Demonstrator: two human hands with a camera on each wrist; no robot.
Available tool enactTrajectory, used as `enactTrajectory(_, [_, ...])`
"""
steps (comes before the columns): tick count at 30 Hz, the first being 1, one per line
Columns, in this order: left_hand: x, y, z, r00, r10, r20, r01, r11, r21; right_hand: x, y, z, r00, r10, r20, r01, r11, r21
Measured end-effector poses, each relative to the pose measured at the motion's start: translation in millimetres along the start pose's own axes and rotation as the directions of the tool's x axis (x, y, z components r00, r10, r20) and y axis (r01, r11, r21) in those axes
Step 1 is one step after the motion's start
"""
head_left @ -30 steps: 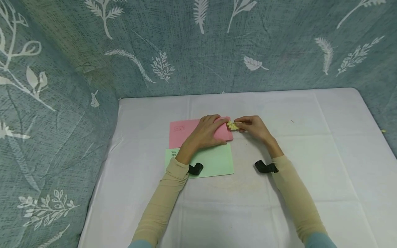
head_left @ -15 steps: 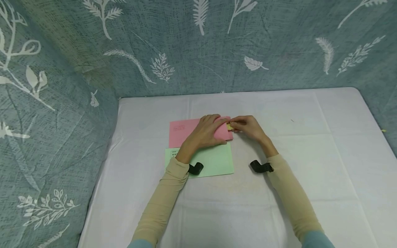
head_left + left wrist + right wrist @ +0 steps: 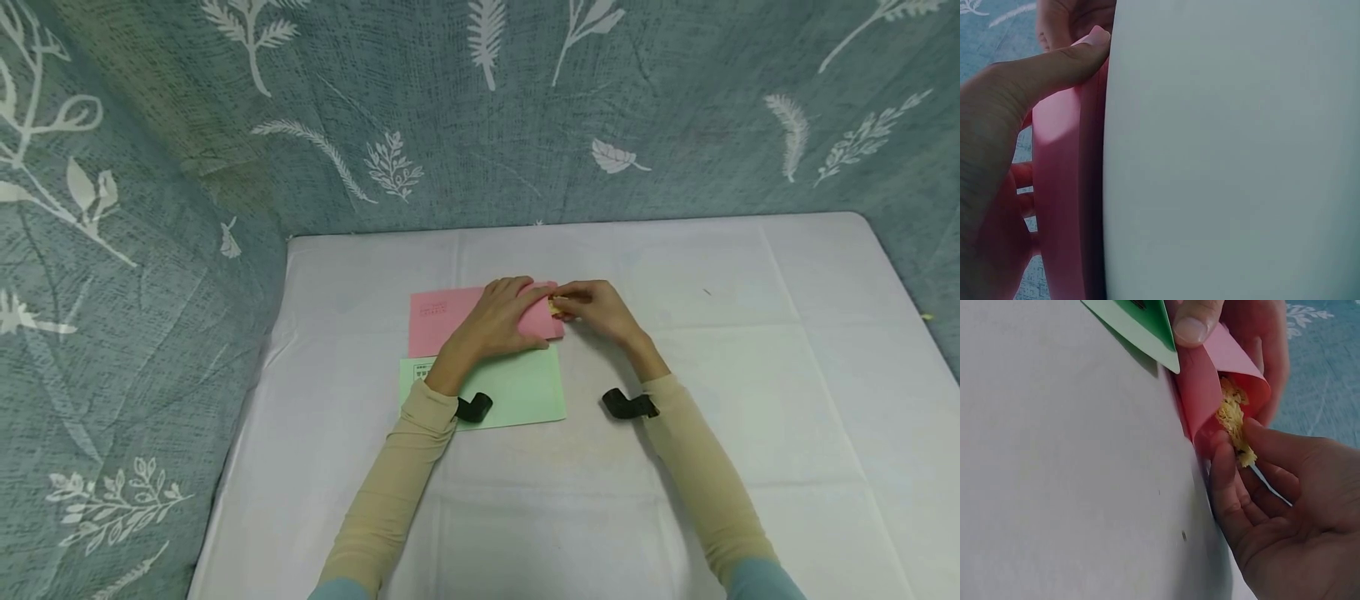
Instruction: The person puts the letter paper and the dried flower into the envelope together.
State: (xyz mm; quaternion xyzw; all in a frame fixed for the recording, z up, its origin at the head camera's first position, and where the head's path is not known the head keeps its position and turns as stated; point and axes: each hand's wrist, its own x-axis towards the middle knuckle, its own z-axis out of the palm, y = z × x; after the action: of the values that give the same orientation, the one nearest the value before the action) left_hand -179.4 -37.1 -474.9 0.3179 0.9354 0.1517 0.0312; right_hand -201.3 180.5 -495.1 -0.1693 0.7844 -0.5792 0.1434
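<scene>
A pink paper envelope (image 3: 442, 323) lies on the white-covered table, its right-hand mouth bowed open. My left hand (image 3: 501, 318) grips it across the right part, thumb on the near edge and fingers on the far edge. At the mouth, my right hand (image 3: 600, 307) pinches a clump of dried yellow flowers (image 3: 1232, 415) between thumb and fingers. In the right wrist view the clump lies partly inside the pink opening, with its lower end outside. The left wrist view shows my left thumb (image 3: 1066, 69) pressing on the pink paper; the flowers are out of sight there.
A green envelope (image 3: 517, 393) lies just in front of the pink one, partly under my left forearm; something dark shows inside its mouth in the right wrist view. Small dark specks (image 3: 1184, 535) dot the tablecloth. A patterned blue-green curtain (image 3: 525, 125) hangs behind the table.
My right hand has moved left to the pink envelope's mouth, carrying the dried flowers partly inside, so less yellow shows. My left hand has stayed in place.
</scene>
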Motion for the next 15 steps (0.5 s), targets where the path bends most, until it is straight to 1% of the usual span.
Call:
enactTrajectory(6, [-0.3,-0.2,0.1,1.0,-0.002,0.0,0.002,1.0,-0.002,-6,5,-7,0.999,0.028,-0.039,-0.028,0.999,-0.015])
enactTrajectory(10, [-0.8,-0.4,0.0,1.0,-0.008,0.001,0.008,1.0,-0.004,-9,5,-11,0.998,0.05,-0.046,-0.05,0.999,0.013])
enactTrajectory(15, [-0.5,0.0,0.2,1.0,-0.005,0.0,0.005,1.0,-0.009,-10,5,-12,0.996,0.074,-0.042,-0.071,0.995,0.075])
